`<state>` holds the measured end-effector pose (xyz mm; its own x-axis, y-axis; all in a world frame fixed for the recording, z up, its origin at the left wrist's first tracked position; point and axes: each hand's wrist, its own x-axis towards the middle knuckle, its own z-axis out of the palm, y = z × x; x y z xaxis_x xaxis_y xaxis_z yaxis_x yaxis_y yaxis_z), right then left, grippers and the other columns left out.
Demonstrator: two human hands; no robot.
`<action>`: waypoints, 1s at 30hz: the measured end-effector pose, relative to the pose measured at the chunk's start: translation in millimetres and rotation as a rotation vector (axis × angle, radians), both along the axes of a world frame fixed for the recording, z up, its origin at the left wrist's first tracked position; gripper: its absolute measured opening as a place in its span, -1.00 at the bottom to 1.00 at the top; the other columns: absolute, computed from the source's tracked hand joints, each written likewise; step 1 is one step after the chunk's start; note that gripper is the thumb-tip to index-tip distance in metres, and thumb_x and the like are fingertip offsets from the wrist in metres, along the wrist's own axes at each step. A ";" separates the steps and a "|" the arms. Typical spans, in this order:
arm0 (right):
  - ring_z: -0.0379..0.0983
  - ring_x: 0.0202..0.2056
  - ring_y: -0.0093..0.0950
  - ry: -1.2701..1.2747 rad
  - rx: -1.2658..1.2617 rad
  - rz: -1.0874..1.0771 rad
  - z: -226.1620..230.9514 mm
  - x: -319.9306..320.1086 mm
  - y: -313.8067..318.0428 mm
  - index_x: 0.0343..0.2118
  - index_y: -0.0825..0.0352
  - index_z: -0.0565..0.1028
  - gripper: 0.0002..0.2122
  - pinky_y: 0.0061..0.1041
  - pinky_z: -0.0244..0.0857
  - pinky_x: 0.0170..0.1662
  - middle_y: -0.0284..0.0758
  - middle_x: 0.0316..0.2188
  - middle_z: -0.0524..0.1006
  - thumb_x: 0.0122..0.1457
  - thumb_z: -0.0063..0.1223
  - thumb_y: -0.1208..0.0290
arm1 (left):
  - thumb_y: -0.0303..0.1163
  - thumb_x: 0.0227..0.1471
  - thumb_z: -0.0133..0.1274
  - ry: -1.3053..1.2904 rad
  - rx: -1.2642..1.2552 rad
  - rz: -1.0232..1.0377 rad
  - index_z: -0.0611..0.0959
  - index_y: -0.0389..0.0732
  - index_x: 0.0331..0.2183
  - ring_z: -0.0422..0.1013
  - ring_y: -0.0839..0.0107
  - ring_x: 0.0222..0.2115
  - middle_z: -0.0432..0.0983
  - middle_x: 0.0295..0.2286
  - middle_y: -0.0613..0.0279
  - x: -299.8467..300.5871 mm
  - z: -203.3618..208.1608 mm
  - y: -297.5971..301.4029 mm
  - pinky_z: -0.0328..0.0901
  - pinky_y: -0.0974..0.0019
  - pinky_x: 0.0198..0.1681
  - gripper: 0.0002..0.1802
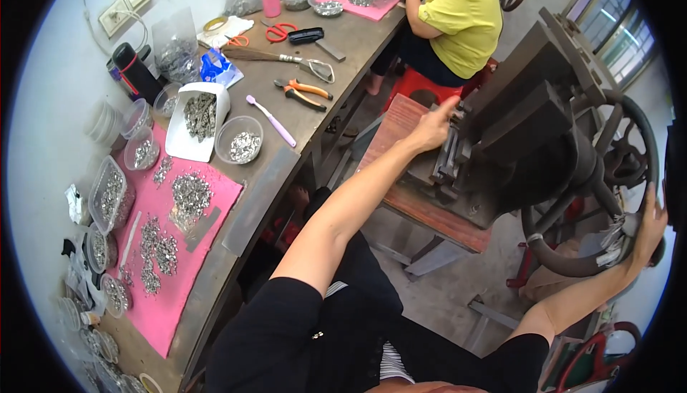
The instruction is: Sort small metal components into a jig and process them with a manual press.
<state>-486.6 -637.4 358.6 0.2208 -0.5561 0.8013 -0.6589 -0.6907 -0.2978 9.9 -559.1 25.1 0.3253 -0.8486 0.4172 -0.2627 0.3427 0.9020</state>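
At two o'clock the left hand (433, 127) hides its fingertips in the dark press (526, 135); at four o'clock the right hand (647, 225) is partly cut by the rim; the co-worker's hands at twelve are too small to read

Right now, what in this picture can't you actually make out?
- Left hand fingertips: hidden in the dark press, so whether it grips anything is unclear.
- Right hand on the wheel: its fingers are cut by the picture's rim.
- Small metal parts on the pink mat: too tiny to identify.
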 end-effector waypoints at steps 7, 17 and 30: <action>0.38 0.18 -0.31 0.025 0.035 -0.095 6.6 -66.8 -41.9 0.30 0.22 0.33 -0.51 -0.37 0.21 0.24 -0.18 0.24 0.38 0.37 0.07 0.20 | -0.19 -0.10 0.37 -0.561 0.248 -0.188 0.50 0.05 0.19 0.31 0.05 0.09 0.32 0.08 0.03 9.0 43.9 62.1 0.15 -0.06 0.19 -0.21; 0.44 0.05 -0.29 0.209 0.219 0.665 -157.4 248.7 169.8 0.06 0.38 0.48 -0.51 -0.36 0.32 0.10 -0.18 0.04 0.48 -0.01 0.24 0.62 | -0.36 -0.07 0.28 -0.648 -0.090 0.262 0.66 -0.18 -0.21 0.38 0.15 -0.09 0.52 -0.29 0.22 -14.7 19.3 163.2 0.14 0.07 0.09 -0.69; 0.47 -0.09 -0.09 0.429 0.501 1.665 -291.8 442.9 329.9 0.05 0.36 0.46 -0.55 -0.25 0.38 0.01 -0.12 -0.04 0.45 0.07 0.28 0.47 | -0.48 -0.05 0.27 -0.443 0.413 1.211 0.67 -0.22 -0.17 0.45 0.10 -0.17 0.58 -0.25 0.11 -40.9 22.1 495.2 0.25 0.14 -0.01 -0.68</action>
<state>-43.7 -307.5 66.8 0.8733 0.2994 0.3844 0.4872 -0.5487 -0.6794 -31.1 -63.9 47.2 0.8573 -0.2157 0.4674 -0.4973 -0.5819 0.6435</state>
